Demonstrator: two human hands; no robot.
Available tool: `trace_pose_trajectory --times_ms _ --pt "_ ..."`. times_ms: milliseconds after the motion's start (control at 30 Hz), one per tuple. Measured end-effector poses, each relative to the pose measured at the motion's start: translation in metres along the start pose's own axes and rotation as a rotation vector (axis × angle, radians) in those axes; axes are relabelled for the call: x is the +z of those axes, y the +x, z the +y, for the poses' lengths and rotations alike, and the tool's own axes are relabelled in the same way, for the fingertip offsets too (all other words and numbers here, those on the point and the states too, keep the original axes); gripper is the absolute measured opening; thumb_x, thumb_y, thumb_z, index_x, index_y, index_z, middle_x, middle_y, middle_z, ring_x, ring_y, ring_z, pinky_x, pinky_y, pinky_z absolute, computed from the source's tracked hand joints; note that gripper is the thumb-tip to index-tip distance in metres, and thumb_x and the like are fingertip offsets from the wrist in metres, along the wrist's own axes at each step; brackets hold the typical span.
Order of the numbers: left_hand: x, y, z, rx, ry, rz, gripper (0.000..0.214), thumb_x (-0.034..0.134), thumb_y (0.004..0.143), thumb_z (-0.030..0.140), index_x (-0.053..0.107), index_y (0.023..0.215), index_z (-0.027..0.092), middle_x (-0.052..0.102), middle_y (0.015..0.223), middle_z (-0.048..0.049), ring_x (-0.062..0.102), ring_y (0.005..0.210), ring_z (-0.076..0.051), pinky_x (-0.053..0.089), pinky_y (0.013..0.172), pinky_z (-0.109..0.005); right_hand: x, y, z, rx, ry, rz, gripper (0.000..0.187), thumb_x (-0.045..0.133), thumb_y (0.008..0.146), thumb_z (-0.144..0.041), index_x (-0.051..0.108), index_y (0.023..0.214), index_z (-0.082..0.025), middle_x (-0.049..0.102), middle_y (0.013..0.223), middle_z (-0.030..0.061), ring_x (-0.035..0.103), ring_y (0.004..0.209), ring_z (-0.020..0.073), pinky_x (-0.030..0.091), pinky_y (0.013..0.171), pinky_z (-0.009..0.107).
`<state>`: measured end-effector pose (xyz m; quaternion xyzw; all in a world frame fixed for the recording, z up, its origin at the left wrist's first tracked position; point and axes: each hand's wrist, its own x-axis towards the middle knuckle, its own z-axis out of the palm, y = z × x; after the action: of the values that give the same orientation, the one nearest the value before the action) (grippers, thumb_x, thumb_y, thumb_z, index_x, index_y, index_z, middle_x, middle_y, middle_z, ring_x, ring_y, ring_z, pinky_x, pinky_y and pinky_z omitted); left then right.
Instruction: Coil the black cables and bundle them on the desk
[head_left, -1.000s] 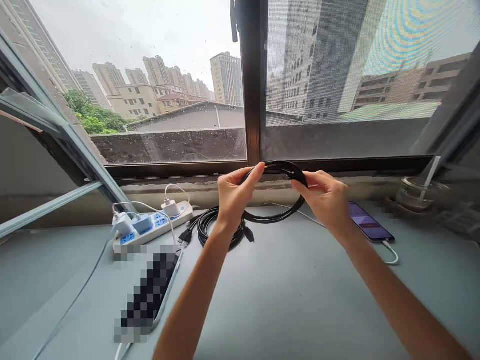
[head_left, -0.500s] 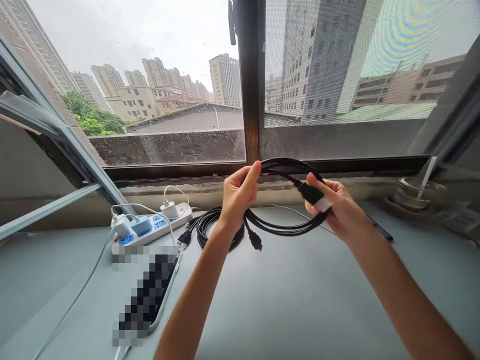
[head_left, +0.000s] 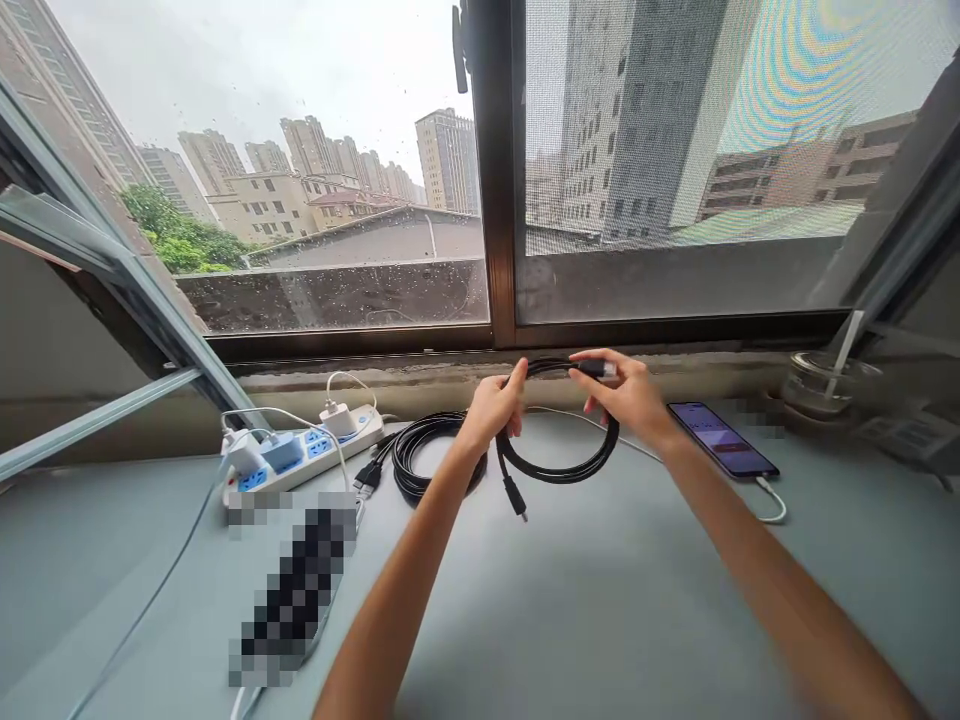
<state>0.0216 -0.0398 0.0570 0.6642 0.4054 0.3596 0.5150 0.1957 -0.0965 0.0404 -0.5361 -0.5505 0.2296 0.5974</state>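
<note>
Head: coiled cable [head_left: 559, 475] between left grip [head_left: 493, 410], right grip [head_left: 628, 402].

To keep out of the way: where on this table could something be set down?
Widest: the table front, between the forearms, below the held coil. More: front right, outside the right forearm. Crowded: back left, with power strip, second coil and pixelated object; back right, with phone and jar.

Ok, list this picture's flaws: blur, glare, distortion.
All in the head view: pale sky nearly washed out; rainbow rings across the right window screen; blocky pixels over a dark object at left; jar soft at right; held cable fairly crisp.
</note>
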Motion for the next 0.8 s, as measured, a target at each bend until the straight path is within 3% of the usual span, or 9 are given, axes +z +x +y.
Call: trace_pose_trajectory --times_ms 67,167,267,333,467,633,800 --pt "-0.002 0.006 -0.015 -0.08 0.184 -0.084 0.039 0.056 0.077 0.056 0.046 0.076 0.018 0.051 0.05 0.0038 0.056 0.038 -0.014 0.04 0.04 -0.021 0.009 0.007 0.031 0.085 -0.001 0.018 0.048 0.069 0.068 -0.047 0.063 0.106 -0.018 0.064 0.09 0.0044 0.056 0.045 0.0077 0.041 0.029 0.016" --pt "-0.003 0.012 -0.036 -0.153 0.454 -0.058 0.035 0.067 0.073 0.032 0.048 0.097 0.017 0.066 0.077 -0.0062 0.067 0.066 -0.022 0.047 0.054 -0.026 0.025 0.009 0.074 0.164 -0.006 0.048 0.041 0.066 0.068 -0.043 0.064 0.098 -0.015 0.064 0.082 0.0048 0.052 0.044 0.0072 0.036 0.028 0.014" --pt "0.0 0.017 -0.051 -0.151 0.561 0.044 0.047 0.068 0.066 0.014 0.048 0.109 0.014 0.064 0.108 -0.0172 0.063 0.098 -0.027 0.048 0.073 -0.028 0.038 0.004 0.106 0.232 0.013 0.061 0.036 0.062 0.068 -0.034 0.064 0.097 -0.014 0.064 0.075 0.0047 0.056 0.049 0.0111 0.042 0.032 0.017" --pt "0.001 0.02 -0.055 -0.15 0.605 0.081 0.051 0.068 0.065 0.012 0.05 0.113 0.012 0.059 0.117 -0.0203 0.058 0.11 -0.029 0.045 0.084 -0.03 0.043 0.001 0.121 0.26 0.021 0.072 0.036 0.06 0.066 -0.026 0.063 0.099 -0.013 0.064 0.075 0.0047 0.06 0.054 0.0133 0.047 0.037 0.02" --pt "-0.009 0.023 -0.048 -0.112 0.664 0.116 0.041 0.066 0.071 0.027 0.058 0.108 0.013 0.063 0.112 -0.0175 0.058 0.109 -0.029 0.042 0.09 -0.033 0.046 -0.002 0.139 0.282 0.001 0.098 0.036 0.054 0.064 -0.018 0.064 0.098 -0.013 0.064 0.076 0.0047 0.06 0.054 0.0134 0.05 0.041 0.022" --pt "-0.04 0.021 -0.031 -0.083 0.733 0.176 0.028 0.055 0.079 0.037 0.064 0.099 0.019 0.069 0.097 -0.0096 0.063 0.096 -0.025 0.044 0.083 -0.031 0.047 -0.005 0.148 0.276 -0.032 0.153 0.043 0.048 0.067 -0.023 0.062 0.106 -0.01 0.062 0.07 0.0048 0.06 0.052 0.0155 0.053 0.047 0.028" --pt "-0.071 0.016 -0.02 -0.182 0.839 0.253 0.031 0.051 0.08 0.041 0.066 0.097 0.021 0.07 0.096 -0.0079 0.064 0.093 -0.026 0.045 0.078 -0.033 0.048 -0.004 0.153 0.186 -0.122 0.239 0.041 0.048 0.067 -0.025 0.063 0.103 -0.013 0.067 0.082 0.0074 0.063 0.066 0.0191 0.052 0.077 0.039"
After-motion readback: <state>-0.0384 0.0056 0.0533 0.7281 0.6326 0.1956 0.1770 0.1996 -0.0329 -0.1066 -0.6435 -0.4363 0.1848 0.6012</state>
